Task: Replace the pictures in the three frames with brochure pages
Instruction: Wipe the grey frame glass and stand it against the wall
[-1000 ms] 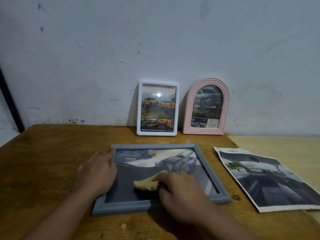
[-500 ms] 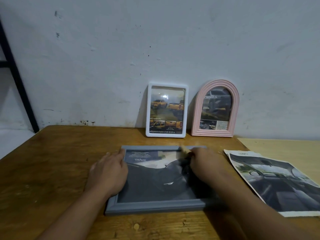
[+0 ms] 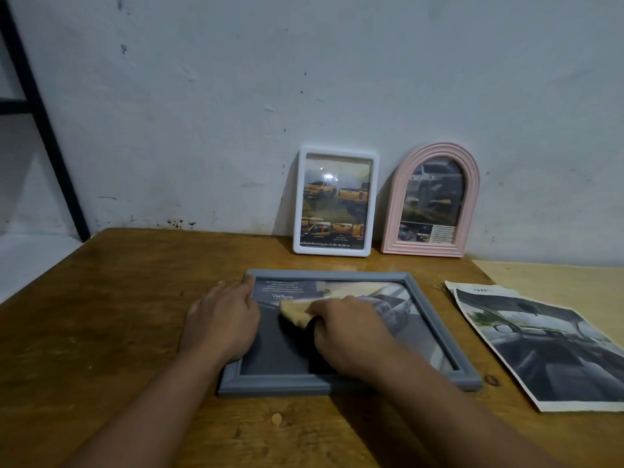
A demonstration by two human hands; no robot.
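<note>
Leaning on wall white frame, pink frame, loose page right

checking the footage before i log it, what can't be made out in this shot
- Grey frame, head view: much of its picture is covered by both hands; its print is too small to read.
- Yellow cloth: mostly hidden under the right hand.
- Left hand: palm contact hidden.
- Loose brochure page: its heading is too small to read.
- White frame: glare, tiny caption.

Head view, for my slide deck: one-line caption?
Right hand wipes grey frame glass with cloth; left hand steadies it.
</note>
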